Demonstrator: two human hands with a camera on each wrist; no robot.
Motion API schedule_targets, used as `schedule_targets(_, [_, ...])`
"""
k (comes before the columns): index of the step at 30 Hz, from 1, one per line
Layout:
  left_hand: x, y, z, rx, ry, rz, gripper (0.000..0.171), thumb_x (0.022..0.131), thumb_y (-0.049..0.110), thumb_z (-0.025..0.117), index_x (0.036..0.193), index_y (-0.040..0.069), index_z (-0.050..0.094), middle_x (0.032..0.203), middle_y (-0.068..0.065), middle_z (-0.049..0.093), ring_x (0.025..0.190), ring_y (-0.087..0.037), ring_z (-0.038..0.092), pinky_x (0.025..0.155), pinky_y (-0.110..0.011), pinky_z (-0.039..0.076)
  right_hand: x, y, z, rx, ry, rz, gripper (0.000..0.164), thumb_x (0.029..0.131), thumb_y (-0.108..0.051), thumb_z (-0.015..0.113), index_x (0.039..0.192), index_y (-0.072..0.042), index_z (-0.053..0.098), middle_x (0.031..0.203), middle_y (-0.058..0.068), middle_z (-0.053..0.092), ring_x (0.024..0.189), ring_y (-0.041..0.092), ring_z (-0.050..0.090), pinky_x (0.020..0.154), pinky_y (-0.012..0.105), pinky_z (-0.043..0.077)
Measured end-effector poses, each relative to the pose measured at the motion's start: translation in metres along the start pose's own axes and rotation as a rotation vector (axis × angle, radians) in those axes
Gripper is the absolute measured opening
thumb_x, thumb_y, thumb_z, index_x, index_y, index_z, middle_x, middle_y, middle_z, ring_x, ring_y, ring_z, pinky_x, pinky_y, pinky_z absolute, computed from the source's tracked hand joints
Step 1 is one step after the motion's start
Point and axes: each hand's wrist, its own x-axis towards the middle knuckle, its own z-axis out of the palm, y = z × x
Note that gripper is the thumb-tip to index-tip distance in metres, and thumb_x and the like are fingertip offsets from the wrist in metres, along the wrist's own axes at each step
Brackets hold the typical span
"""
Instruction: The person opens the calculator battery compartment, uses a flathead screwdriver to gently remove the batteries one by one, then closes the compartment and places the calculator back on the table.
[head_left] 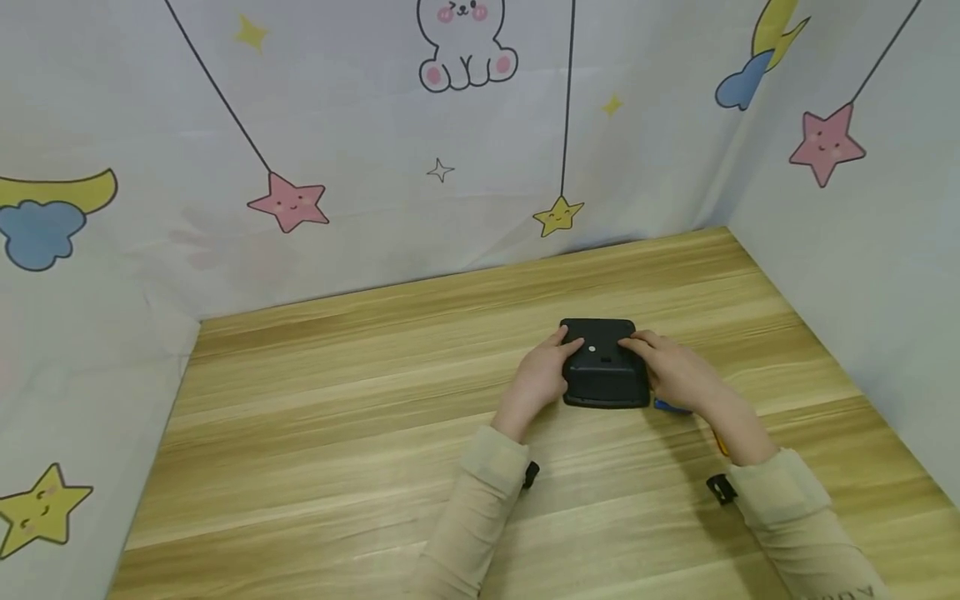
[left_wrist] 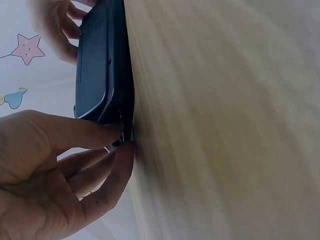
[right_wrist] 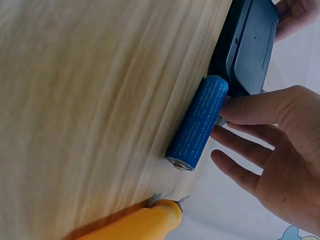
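A black calculator (head_left: pixel 606 385) lies face down on the wooden table, its back panel with a pale round spot facing up. At its left edge my left hand (head_left: pixel 542 379) holds on; in the left wrist view the thumb is above the rim and the fingers (left_wrist: pixel 107 192) curl beneath it. My right hand (head_left: pixel 684 377) grips the opposite edge, fingertips on the back panel. Close beside that hand lies a blue cylindrical battery (right_wrist: pixel 199 122) on the table, mostly covered by the hand in the head view. The calculator's keys and screen are hidden underneath.
An orange-handled tool (right_wrist: pixel 142 222) with a metal end lies by the right wrist; its kind cannot be made out. The wooden table (head_left: pixel 315 433) meets a white cloth wall (head_left: pixel 360 258) printed with stars at the back and sides. Dark straps hang at both sleeves.
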Motion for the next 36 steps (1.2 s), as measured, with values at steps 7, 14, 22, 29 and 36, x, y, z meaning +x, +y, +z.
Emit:
schedule_targets(7, [-0.0005, 0.003, -0.0002, 0.021, 0.0, -0.001, 0.074, 0.082, -0.005, 0.065, 0.147, 0.023, 0.041, 0.159, -0.006, 0.028, 0.138, -0.027, 0.042, 0.096, -0.031, 0.049, -0.0012, 0.0003, -0.0011, -0.007, -0.002, 0.002, 0.052, 0.08, 0.011, 0.06, 0.131, 0.002, 0.053, 0.129, 0.027, 0.053, 0.107, 0.045, 0.06, 0.081, 0.051, 0.054])
schedule_targets(14, [0.0007, 0.0045, 0.0004, 0.031, -0.018, -0.011, 0.075, 0.083, -0.004, 0.065, 0.147, 0.025, 0.04, 0.159, -0.005, 0.027, 0.138, -0.026, 0.043, 0.096, -0.03, 0.049, -0.0014, 0.0007, -0.0033, -0.008, -0.056, 0.046, 0.053, 0.084, 0.008, 0.058, 0.135, -0.001, 0.051, 0.133, 0.025, 0.051, 0.108, 0.044, 0.06, 0.078, 0.049, 0.054])
schedule_targets(22, [-0.0004, 0.0043, -0.0004, 0.037, -0.023, -0.017, 0.074, 0.084, -0.004, 0.064, 0.147, 0.025, 0.04, 0.159, -0.005, 0.028, 0.138, -0.024, 0.043, 0.091, -0.027, 0.049, -0.0022, -0.0004, -0.0039, -0.01, -0.045, 0.041, 0.051, 0.085, 0.005, 0.061, 0.135, -0.002, 0.052, 0.134, 0.025, 0.052, 0.108, 0.044, 0.06, 0.079, 0.05, 0.054])
schedule_targets(29, [-0.0015, 0.003, -0.0015, 0.005, -0.032, -0.022, 0.073, 0.084, -0.006, 0.062, 0.146, 0.026, 0.041, 0.159, -0.004, 0.029, 0.138, -0.022, 0.043, 0.077, -0.023, 0.044, -0.0059, 0.0007, -0.0059, 0.007, -0.042, 0.048, 0.049, 0.086, 0.006, 0.059, 0.134, -0.001, 0.053, 0.136, 0.024, 0.052, 0.107, 0.043, 0.061, 0.07, 0.044, 0.053])
schedule_targets(36, [-0.0015, -0.0004, -0.0015, -0.005, -0.022, -0.012, 0.071, 0.085, -0.006, 0.058, 0.146, 0.027, 0.042, 0.158, -0.003, 0.03, 0.139, -0.021, 0.042, 0.082, -0.024, 0.044, -0.0081, 0.0028, -0.0066, 0.008, -0.043, 0.046, 0.046, 0.088, 0.003, 0.057, 0.134, -0.001, 0.052, 0.137, 0.026, 0.051, 0.11, 0.043, 0.06, 0.077, 0.049, 0.053])
